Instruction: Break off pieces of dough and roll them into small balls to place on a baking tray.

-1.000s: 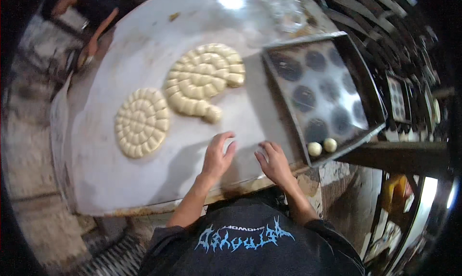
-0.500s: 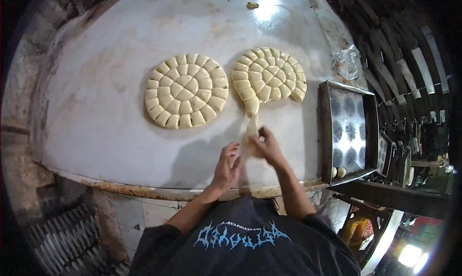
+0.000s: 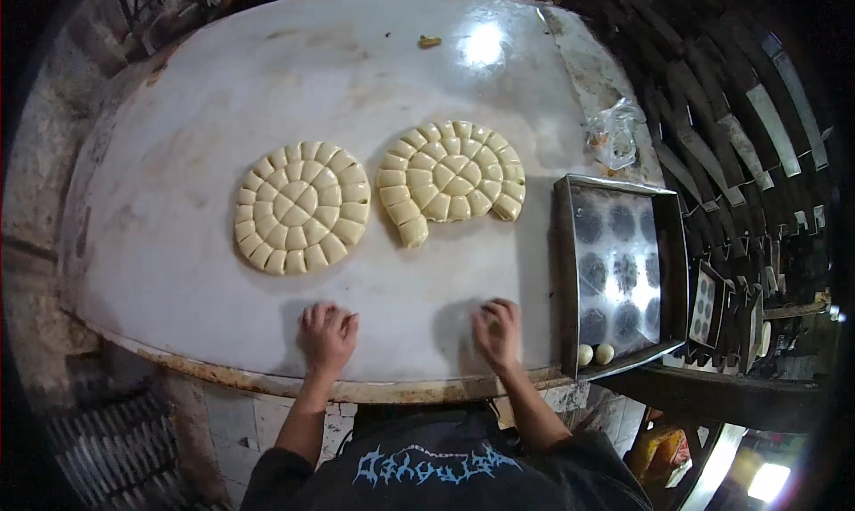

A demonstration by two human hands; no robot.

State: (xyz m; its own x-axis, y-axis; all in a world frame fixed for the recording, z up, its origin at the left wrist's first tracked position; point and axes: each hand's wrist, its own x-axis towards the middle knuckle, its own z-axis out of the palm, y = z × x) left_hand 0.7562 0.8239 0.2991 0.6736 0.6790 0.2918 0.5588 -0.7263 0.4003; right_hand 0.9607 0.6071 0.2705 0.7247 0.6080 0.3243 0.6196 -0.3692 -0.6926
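Two rounds of glossy pale dough cut into small segments lie on the table: a whole one at left (image 3: 299, 206) and one at right (image 3: 450, 173) with a gap in its front edge. My left hand (image 3: 328, 333) is low over the table below the left round, fingers curled, palm hidden. My right hand (image 3: 494, 335) is likewise curled on the table between the right round and the metal tray (image 3: 567, 279). Whatever is under either hand is hidden. Two dough balls (image 3: 603, 353) sit in the tray's front left corner.
The pale worktable (image 3: 178, 199) has a worn front edge. A crumpled clear plastic bag (image 3: 613, 135) lies behind the tray, a small yellowish piece (image 3: 429, 42) at the back. Stacked metal pans (image 3: 744, 128) crowd the right side; a smaller tray (image 3: 705, 302) stands beside the large one.
Half a second ago my right hand was pulling a dough strip from the right round; that strip has come away. Both hands are now lower and farther apart. The camera view has shifted.
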